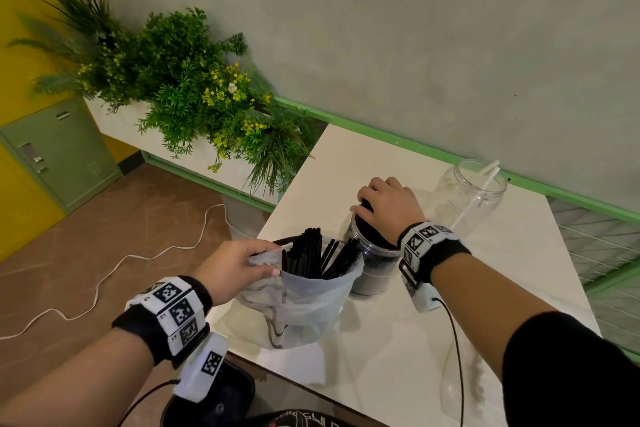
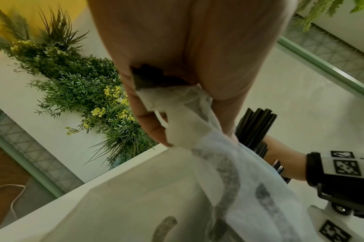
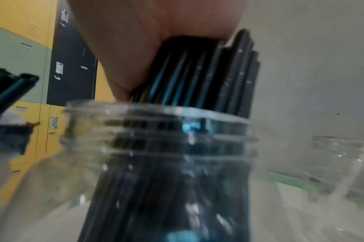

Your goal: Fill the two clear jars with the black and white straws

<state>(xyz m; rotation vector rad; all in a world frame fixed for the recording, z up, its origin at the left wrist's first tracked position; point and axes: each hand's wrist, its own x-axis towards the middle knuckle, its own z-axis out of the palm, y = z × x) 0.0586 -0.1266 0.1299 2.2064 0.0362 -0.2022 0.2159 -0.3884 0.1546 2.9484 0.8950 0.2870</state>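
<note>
My left hand (image 1: pixel 265 258) pinches the rim of a translucent white bag (image 1: pixel 301 305) standing on the white table (image 1: pixel 398 350); several black straws (image 1: pixel 318 253) stick out of it. In the left wrist view the fingers (image 2: pixel 156 131) clamp the bag's cloth (image 2: pixel 177 106). My right hand (image 1: pixel 377 204) curls over a bundle of black straws (image 3: pixel 197 73) whose lower ends are inside a clear jar (image 1: pixel 372 267). The jar's threaded mouth (image 3: pixel 156 131) shows close up. A second clear jar (image 1: pixel 471 198) behind it on the right holds a white straw (image 1: pixel 479 194).
A long planter of green plants (image 1: pixel 194 90) runs along the wall left of the table. A white cable (image 1: pixel 114 267) snakes over the brown floor. A black bin (image 1: pixel 221 399) sits below the table's near-left corner. Wire mesh (image 1: pixel 602 253) borders the right side.
</note>
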